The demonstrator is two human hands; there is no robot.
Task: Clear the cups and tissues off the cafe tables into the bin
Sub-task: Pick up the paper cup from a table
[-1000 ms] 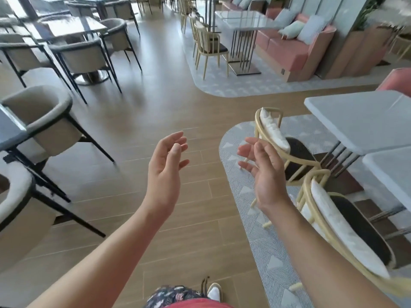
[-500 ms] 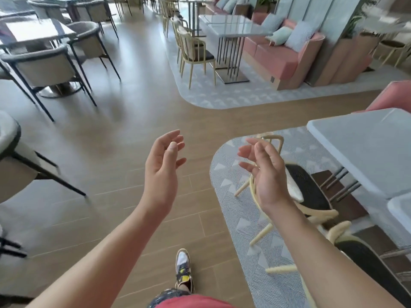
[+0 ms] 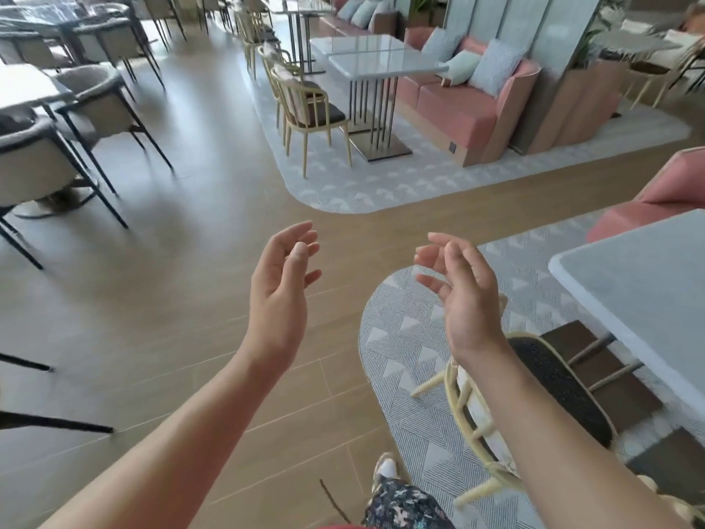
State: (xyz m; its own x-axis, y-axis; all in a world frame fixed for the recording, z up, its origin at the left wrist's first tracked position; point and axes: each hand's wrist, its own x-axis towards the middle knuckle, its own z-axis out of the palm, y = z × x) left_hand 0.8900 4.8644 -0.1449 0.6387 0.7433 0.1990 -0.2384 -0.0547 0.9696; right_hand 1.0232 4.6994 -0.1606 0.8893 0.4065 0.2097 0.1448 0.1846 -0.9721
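Since no cup, tissue or bin is in view, handling is judged from the task alone. Cups are likely light and crushable mid-wall, so grip around the body, not too hard. Tissues are soft and near weightless, best pinched in a bunch. Over the wooden floor [image 3: 190, 299] the left hand [image 3: 280, 284] and right hand [image 3: 461, 295] hover, palms facing, fingers [image 3: 301, 232] loosely spread, slightly curled, holding nothing. Nearest tabletop [image 3: 641, 292] lies right, beyond a cane chair [image 3: 553, 383]; another tabletop [image 3: 374, 57] stands well ahead.
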